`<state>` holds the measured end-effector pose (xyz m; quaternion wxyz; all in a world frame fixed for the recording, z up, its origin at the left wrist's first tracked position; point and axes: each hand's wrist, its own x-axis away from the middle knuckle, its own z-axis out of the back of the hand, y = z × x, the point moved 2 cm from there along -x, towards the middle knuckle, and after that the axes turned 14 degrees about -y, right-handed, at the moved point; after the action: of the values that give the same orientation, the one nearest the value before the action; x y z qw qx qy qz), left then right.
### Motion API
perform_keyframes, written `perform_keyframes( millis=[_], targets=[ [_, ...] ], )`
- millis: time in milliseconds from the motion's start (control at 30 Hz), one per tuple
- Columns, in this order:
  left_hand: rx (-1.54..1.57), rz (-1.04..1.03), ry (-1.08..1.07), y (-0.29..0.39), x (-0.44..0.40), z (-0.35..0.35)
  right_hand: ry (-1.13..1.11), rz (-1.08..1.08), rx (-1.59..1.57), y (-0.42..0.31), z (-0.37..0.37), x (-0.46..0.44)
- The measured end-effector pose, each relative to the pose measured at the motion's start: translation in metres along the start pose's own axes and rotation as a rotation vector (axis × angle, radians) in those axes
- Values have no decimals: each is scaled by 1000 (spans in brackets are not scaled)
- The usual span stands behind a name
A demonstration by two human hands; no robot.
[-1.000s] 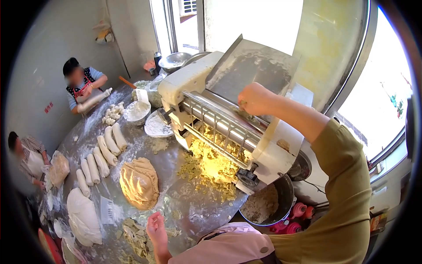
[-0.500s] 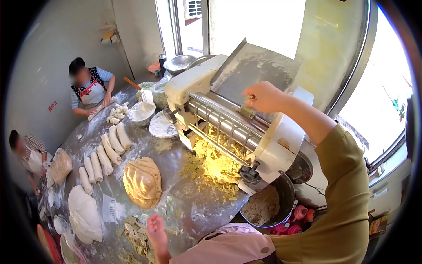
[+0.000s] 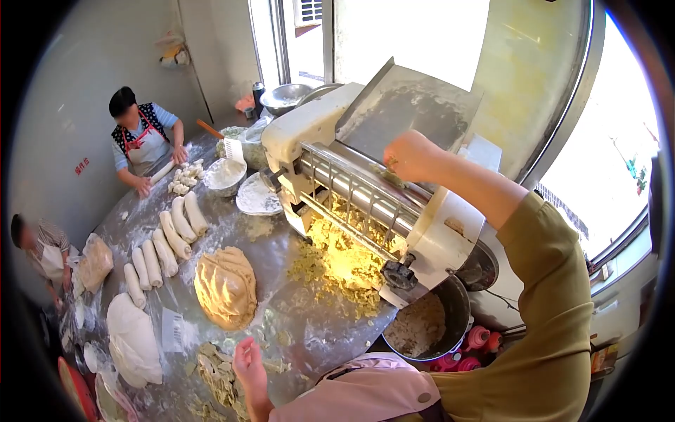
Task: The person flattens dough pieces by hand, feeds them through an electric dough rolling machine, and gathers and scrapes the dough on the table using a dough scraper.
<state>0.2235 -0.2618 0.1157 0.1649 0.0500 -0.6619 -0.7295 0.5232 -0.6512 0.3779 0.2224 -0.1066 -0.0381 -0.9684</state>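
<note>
Right hand [image 3: 413,156] closed above machine rollers [image 3: 355,184], pinching greenish dough [image 3: 391,163]. Left hand [image 3: 250,367] half open, empty, near olive dough scraps [image 3: 216,369].

Olive sleeve [image 3: 545,288]; pink garment [image 3: 365,395], perhaps an apron.

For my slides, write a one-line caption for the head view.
Right hand at a roller machine with yellow crumbs heaped below; left hand empty, near a tan dough mound.
</note>
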Motion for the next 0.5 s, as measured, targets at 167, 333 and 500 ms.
perform_keyframes(
  millis=[167, 333, 500],
  targets=[
    [7, 12, 25, 0, 6, 6, -88, -90, -10, -6, 4, -3],
    [25, 9, 53, -13, 12, 17, -94, -148, -28, -9, 8, -1],
    [40, 21, 54, -12, 17, 14, -66, -94, 83, -9, 0, -4]
  ],
)
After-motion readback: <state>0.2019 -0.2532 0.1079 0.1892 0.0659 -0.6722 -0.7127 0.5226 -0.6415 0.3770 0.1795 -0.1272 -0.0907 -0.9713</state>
